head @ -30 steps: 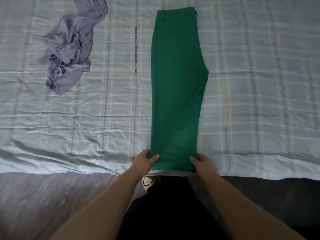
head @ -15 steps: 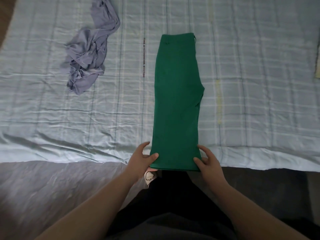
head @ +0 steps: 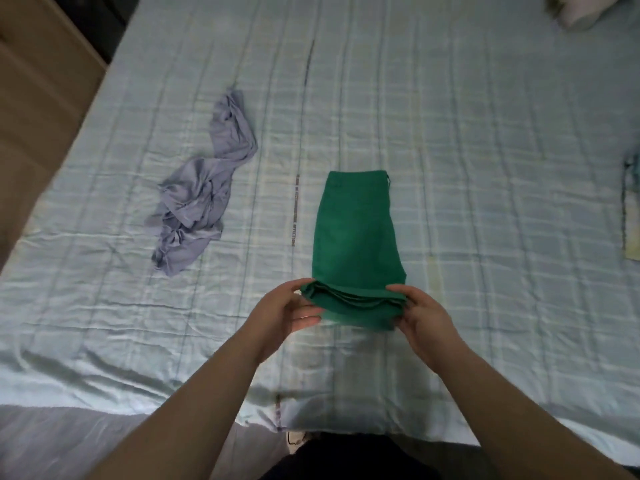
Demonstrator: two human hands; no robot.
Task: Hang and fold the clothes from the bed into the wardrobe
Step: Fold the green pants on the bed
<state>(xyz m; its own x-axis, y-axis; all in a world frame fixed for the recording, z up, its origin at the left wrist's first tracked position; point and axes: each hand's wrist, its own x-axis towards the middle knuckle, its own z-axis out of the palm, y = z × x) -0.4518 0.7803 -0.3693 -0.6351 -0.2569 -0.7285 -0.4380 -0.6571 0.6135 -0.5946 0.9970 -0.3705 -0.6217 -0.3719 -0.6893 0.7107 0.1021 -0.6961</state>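
Centrally, green trousers point(head: 358, 233) lie on the pale checked bed point(head: 485, 150), waistband toward the top of the frame. Both hands grip the near end, lifted and doubled over just below centre. Left hand point(head: 282, 311) pinches the left corner, thumb on top, fingers beneath. Right hand point(head: 424, 315) pinches the right corner the same way. A crumpled lilac garment point(head: 199, 199) lies apart at centre left. A pillow point(head: 585, 8) shows at upper right.
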